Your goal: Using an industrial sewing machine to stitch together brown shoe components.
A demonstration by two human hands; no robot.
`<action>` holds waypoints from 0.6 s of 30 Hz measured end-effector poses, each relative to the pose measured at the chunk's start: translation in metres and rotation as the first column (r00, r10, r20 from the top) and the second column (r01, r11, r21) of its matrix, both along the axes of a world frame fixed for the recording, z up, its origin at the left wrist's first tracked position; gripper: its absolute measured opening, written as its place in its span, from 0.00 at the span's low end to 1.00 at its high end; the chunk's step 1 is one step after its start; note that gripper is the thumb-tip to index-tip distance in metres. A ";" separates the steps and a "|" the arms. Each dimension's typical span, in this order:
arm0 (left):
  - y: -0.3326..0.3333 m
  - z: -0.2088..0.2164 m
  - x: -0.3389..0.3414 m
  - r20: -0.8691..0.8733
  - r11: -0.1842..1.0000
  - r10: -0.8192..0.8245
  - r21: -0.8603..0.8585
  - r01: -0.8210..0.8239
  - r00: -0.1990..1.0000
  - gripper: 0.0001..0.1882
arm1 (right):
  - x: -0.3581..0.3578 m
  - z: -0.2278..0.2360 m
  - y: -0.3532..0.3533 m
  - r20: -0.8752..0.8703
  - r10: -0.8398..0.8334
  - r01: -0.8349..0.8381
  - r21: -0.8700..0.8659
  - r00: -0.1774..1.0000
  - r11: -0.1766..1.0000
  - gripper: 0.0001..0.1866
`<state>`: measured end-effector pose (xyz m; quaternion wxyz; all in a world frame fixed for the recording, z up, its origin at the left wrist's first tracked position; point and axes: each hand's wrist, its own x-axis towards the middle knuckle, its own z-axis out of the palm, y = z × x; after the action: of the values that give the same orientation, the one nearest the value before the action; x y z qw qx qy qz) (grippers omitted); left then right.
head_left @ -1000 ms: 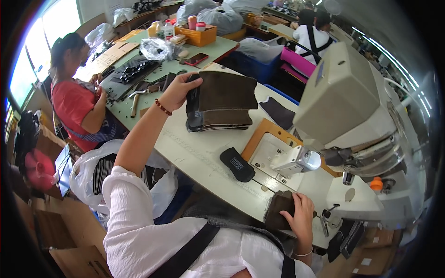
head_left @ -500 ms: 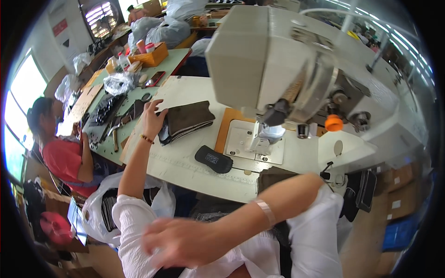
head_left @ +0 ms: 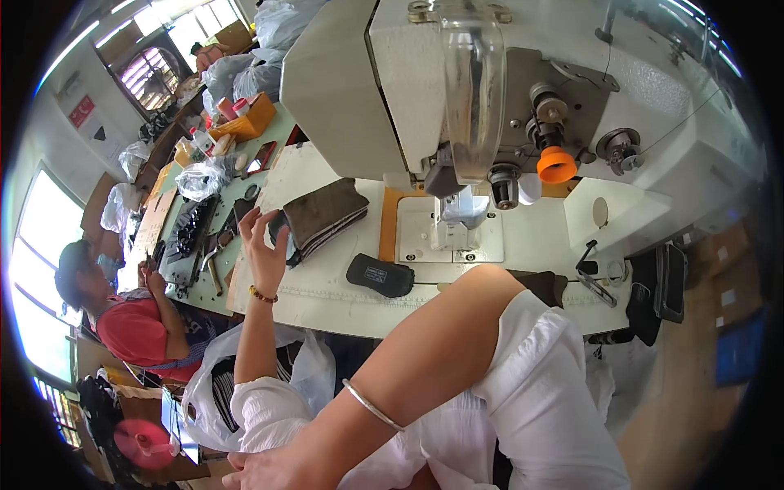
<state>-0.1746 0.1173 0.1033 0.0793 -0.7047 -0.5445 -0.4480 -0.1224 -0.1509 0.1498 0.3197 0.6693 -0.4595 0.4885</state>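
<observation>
My left hand (head_left: pixel 265 249) is raised over the sewing table, fingers curved and apart, with nothing in it. It is beside the near left corner of a stack of dark brown fabric pieces (head_left: pixel 322 216); whether a fingertip touches it I cannot tell. My right forearm crosses in front of me to the left. The right hand (head_left: pixel 282 469) is at the lower edge by my left sleeve, partly cut off, the fingers that show apart. A small black padded piece (head_left: pixel 380 275) lies on the table before the sewing machine's needle plate (head_left: pixel 416 237).
The large white sewing machine (head_left: pixel 343 90) fills the upper middle. More brown fabric (head_left: pixel 539 286) lies behind my right elbow. A green side table (head_left: pixel 220 265) holds tools, plastic bags and an orange box (head_left: pixel 249 118). A person in red (head_left: pixel 135 327) sits at left.
My right hand has moved down and left, toward the lower edge. My left hand stays beside the fabric stack, its fingers more upright. The view has shifted toward the machine.
</observation>
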 end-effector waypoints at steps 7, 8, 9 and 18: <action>-0.014 0.005 0.013 0.022 0.999 -0.043 -0.006 0.043 0.999 0.21 | 0.073 0.048 0.018 -0.185 -0.852 0.837 0.373 0.490 0.400 0.16; -0.016 0.005 0.016 0.022 0.998 -0.057 -0.006 0.057 0.998 0.21 | 0.077 0.050 0.018 -0.163 -0.848 0.819 0.401 0.504 0.410 0.17; -0.018 0.006 0.020 0.040 0.997 -0.063 -0.032 0.065 0.997 0.21 | 0.075 0.050 0.017 -0.138 -0.845 0.801 0.427 0.516 0.419 0.17; -0.051 0.014 0.057 -0.039 0.980 -0.195 -0.053 0.193 0.980 0.22 | 0.020 0.023 -0.004 -0.127 -0.761 0.711 0.478 0.636 0.515 0.13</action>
<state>-0.1177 0.0663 0.1169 0.0298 -0.7658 -0.4821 -0.4246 -0.1026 -0.1546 0.1725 0.2939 0.4431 -0.8213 0.2068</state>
